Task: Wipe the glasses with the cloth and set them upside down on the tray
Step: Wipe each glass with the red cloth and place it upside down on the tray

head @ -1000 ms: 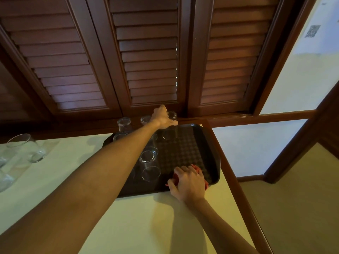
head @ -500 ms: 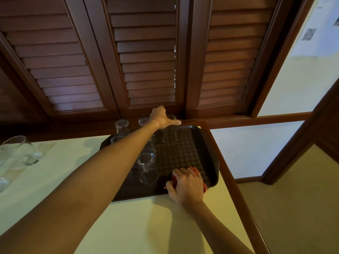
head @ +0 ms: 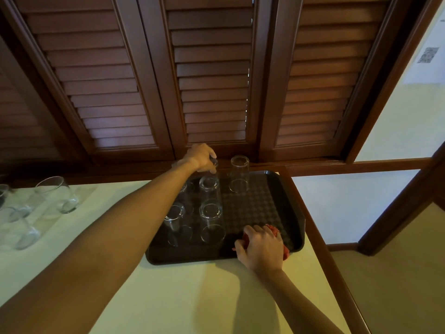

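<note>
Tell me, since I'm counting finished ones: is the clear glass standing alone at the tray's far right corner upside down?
Yes, upside down. The clear drinking glass shows its thick base on top and its rim on the dark plastic tray.

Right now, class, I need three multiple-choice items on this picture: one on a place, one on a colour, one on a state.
1. Where does the right hand rest?
A. at the tray's near right corner
B. on the shutters
C. on the floor

2. What colour is the cloth?
A. blue
B. red
C. white

3. How does the glass at the tray's far right stand?
A. on its side
B. mouth up
C. upside down

Answers: 1 A, the hand sits on the cloth inside the dark tray; 2 B, red shows past the fingers; 3 C, its thick base is on top.
</note>
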Motion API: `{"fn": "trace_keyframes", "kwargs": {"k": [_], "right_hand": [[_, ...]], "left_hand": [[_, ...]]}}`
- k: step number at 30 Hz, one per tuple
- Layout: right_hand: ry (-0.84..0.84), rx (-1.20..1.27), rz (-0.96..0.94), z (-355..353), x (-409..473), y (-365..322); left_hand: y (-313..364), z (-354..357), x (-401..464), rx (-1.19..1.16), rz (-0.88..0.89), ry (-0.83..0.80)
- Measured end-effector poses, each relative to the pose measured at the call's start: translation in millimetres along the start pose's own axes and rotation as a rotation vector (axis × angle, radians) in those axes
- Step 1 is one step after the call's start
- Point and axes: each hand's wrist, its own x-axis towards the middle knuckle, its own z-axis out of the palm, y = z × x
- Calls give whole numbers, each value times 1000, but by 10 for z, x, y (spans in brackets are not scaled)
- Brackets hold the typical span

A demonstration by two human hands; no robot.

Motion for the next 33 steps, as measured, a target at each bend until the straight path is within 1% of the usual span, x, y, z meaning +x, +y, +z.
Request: {"fn": "trace_keyframes", "kwargs": {"k": [8,11,12,13,16,17,21,27,29,32,33], "right_hand": [[44,-26,2,0,-13,-14],[47,-30,3,4,-12,-21],[50,-40,3,4,-8,-24],[47,-51,4,1,-2,-30],[5,-61,12,-12,0,-36],[0,-63,13,-10,0,-34],[16,-56,26,-28,-4,-67],[35,-43,31,-33,-12,-62],[43,-34,28,-36,-11,-66],[70,-36,26,-39,-14,-69],[74,-38,26,-38,-12,-68]], "left_hand": [[-35,-21,-9,-67,-28,2],[-2,-59,-95,-117,-34,127],[11,-63,-124,-99,-33,136],[20,-57,-147,-61,-42,98],[57,7,-306,60,-116,-94],[46,48,-341,81,-128,-128],[1,149,-456,4,-108,-117],[0,118,-580,-26,-92,-106],[-11,101,-662,-57,-85,-42],[19,99,-938,-150,-23,182],[42,122,-1058,-165,-6,209]]}}
